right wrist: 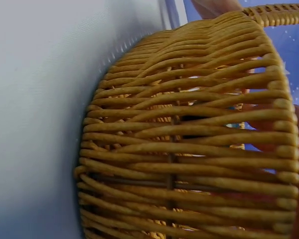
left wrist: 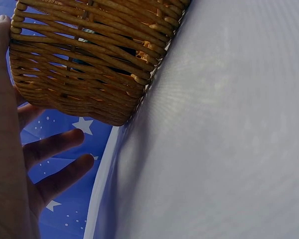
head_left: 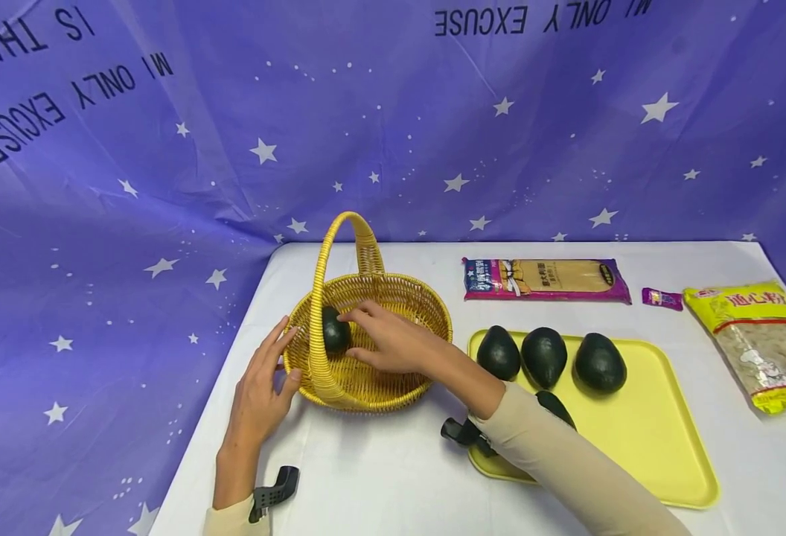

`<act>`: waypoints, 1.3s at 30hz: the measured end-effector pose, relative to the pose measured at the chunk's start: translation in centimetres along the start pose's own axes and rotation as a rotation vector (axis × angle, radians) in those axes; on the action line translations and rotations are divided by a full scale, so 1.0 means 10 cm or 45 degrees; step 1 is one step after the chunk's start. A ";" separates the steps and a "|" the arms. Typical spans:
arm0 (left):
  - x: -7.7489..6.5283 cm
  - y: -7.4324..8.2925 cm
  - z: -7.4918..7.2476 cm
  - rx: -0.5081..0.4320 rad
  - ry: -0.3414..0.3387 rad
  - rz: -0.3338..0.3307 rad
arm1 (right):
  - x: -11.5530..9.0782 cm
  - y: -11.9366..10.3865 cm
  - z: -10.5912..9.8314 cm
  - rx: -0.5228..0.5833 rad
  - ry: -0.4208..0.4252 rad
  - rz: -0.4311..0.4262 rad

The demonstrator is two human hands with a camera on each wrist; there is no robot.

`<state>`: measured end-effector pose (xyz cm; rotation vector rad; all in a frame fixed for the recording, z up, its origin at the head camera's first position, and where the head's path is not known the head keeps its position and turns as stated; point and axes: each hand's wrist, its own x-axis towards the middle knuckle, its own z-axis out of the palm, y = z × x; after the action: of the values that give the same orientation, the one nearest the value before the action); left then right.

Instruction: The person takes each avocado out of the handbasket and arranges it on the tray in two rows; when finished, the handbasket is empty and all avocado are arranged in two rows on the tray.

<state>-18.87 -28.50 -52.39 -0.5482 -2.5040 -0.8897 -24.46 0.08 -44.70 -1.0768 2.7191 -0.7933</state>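
Observation:
A yellow wicker basket [head_left: 393,394] with a tall arched handle stands on the left part of the table. Inside it, against the left side, lies a dark green avocado [head_left: 335,332]. My right hand [head_left: 389,339] reaches in over the basket's right rim, thumb and fingers apart, fingertips right at the avocado. At the left rim, my left hand [head_left: 262,398] rests with its fingers spread along the outside. Seen from the left wrist, its thumb is by the rim and two straight fingers [left wrist: 60,174] stand off the wicker. Weave mostly hides the avocado in both wrist views.
Right of the basket is a yellow tray [head_left: 661,439] bearing several avocados [head_left: 599,364], one partly behind my right sleeve [head_left: 554,454]. Farther back lie a noodle packet [head_left: 547,280] and a small purple packet [head_left: 662,298]. A yellow pasta bag [head_left: 761,346] lies far right.

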 end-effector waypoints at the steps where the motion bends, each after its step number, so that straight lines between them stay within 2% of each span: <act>1: 0.00 0.00 0.00 0.003 -0.001 0.001 | 0.01 0.00 0.01 -0.002 -0.005 -0.003; 20: 0.01 -0.01 0.00 0.019 -0.006 -0.001 | 0.32 0.00 0.19 -0.096 -0.143 -0.030; 27: 0.01 -0.02 0.01 0.014 0.004 0.005 | 0.39 0.00 0.23 -0.062 -0.146 -0.084; 39: 0.02 -0.01 -0.01 0.029 -0.005 -0.007 | 0.47 0.00 0.29 0.002 -0.095 -0.065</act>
<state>-19.04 -28.59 -52.34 -0.5366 -2.5172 -0.8618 -27.15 -4.29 -46.82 -1.1560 2.6391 -0.7462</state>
